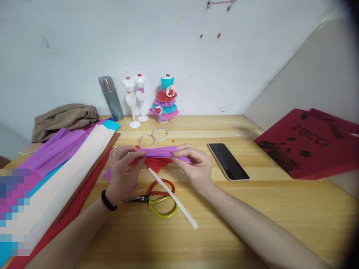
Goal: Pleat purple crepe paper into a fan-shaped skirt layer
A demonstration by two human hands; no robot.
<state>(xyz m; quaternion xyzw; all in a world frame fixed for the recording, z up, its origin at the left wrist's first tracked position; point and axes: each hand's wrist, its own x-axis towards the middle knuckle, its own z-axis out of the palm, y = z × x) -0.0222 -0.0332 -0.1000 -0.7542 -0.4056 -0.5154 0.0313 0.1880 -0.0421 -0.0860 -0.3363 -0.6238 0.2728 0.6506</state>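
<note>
A folded strip of purple crepe paper is stretched level between my two hands, above the table. My left hand pinches its left end, and a black band circles that wrist. At the other end, the thumb and fingers of my right hand are closed on the paper. Pleated red crepe paper lies just beneath the strip. Below my hands rest scissors with one red and one yellow handle, blades pointing left. A narrow white strip lies slantwise across the handles. More purple paper shows behind my left hand.
Sheets of coloured crepe paper are stacked at the left, near a brown cloth. By the wall stand a flask, two white mannequins and a dressed mannequin. Metal rings, a phone and a red bag also lie about.
</note>
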